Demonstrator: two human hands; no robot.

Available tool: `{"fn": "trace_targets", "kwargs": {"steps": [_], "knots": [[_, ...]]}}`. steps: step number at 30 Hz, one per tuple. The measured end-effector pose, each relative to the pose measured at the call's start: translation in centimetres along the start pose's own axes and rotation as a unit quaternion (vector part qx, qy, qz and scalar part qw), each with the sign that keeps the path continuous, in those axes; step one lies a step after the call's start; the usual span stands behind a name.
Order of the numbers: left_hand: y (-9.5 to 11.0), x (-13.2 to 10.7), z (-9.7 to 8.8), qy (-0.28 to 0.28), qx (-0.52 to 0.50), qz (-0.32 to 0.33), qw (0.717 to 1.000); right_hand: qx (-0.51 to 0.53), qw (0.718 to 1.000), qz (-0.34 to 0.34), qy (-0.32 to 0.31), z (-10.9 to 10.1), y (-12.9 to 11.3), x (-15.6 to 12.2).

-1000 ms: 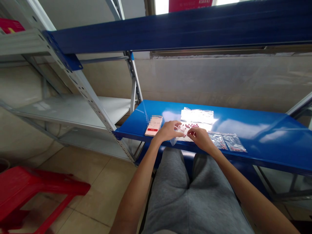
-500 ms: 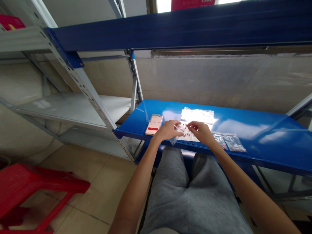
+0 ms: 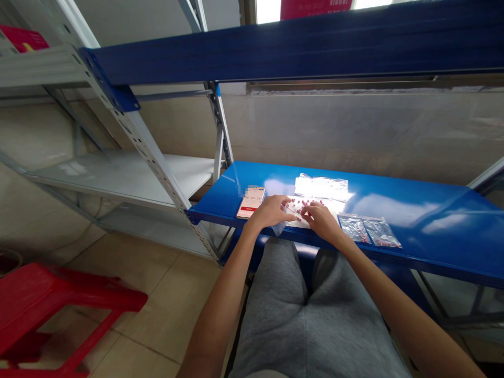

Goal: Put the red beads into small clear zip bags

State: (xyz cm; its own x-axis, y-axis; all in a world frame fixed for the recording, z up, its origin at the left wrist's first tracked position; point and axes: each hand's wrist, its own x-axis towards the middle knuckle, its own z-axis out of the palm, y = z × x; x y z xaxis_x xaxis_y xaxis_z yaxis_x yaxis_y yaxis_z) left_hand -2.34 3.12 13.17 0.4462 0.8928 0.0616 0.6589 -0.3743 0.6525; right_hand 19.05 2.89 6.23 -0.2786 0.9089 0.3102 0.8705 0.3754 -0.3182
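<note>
The left hand [image 3: 271, 212] and the right hand [image 3: 322, 220] sit side by side on a blue metal shelf [image 3: 433, 236]. Between them, many small red beads [image 3: 305, 209] lie on a clear plastic bag [image 3: 293, 220]. The fingers [image 3: 306, 210] of both hands curl down near the beads, but it is too small to tell if they pinch anything. A phone [image 3: 250, 202] lies just beside the left hand. Two small zip bags [image 3: 364, 230] lie to the right, and a pile of clear bags [image 3: 322, 187] lies behind.
</note>
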Motion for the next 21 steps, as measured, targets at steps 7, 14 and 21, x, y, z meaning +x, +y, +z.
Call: {"fn": "trace_targets", "kwargs": {"steps": [7, 14, 21], "knots": [[0.0, 0.0, 0.7, -0.012, -0.003, 0.032, 0.999, 0.142, 0.989, 0.017, 0.041, -2.7, -2.1, 1.0], [0.2, -0.1, 0.4, -0.01, -0.021, 0.035, 0.999, 0.261, 0.965, -0.005, 0.005, -3.1, -1.8, 1.1], [0.0, 0.0, 0.4, -0.01, -0.019, 0.009, 1.0, 0.103, 0.992, 0.063, 0.031, -0.7, -0.7, -0.5]]}}
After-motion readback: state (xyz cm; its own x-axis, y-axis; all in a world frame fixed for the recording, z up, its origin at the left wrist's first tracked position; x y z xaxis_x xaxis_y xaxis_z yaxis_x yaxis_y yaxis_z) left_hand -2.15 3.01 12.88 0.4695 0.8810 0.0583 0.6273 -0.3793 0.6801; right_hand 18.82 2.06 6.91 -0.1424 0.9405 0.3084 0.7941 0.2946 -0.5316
